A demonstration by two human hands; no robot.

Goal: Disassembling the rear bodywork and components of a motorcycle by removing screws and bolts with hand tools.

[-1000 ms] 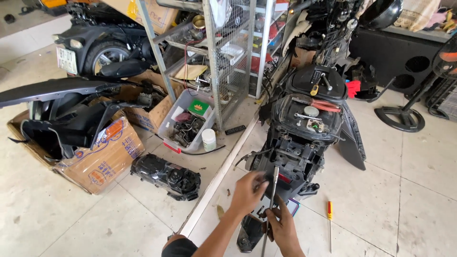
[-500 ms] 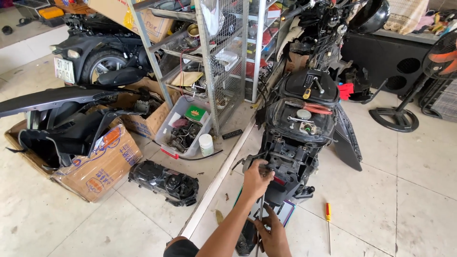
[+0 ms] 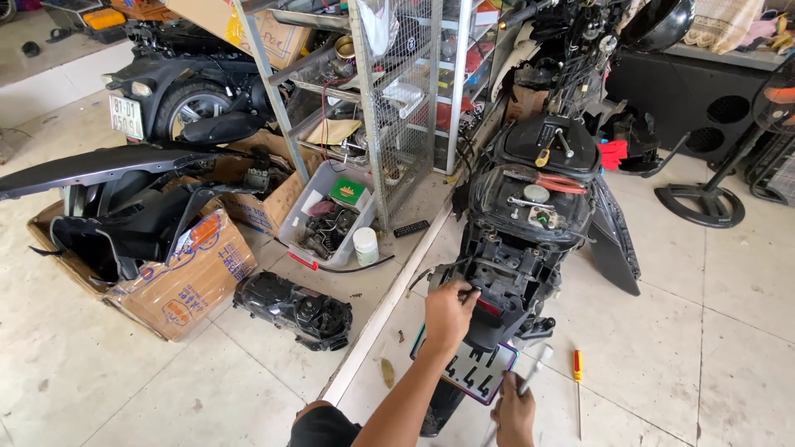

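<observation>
The stripped scooter point(image 3: 530, 223) stands tail toward the camera, its black rear frame bare of panels. The left hand point(image 3: 448, 315) presses against the left side of that tail, fingers curled onto a part there; whether they pinch anything cannot be told. Just below the tail hangs the number plate point(image 3: 472, 370), tilted. The right hand point(image 3: 514, 412), below the plate, is closed around the handle of a long tool point(image 3: 530, 377) that points up toward the tail. A small red-and-yellow screwdriver point(image 3: 577, 367) lies on the floor tiles just right of the tail. Left of the scooter lie a black engine cover point(image 3: 294, 308), a grey parts bin point(image 3: 327, 217) and a cardboard box point(image 3: 178, 277) holding black body panels.
</observation>
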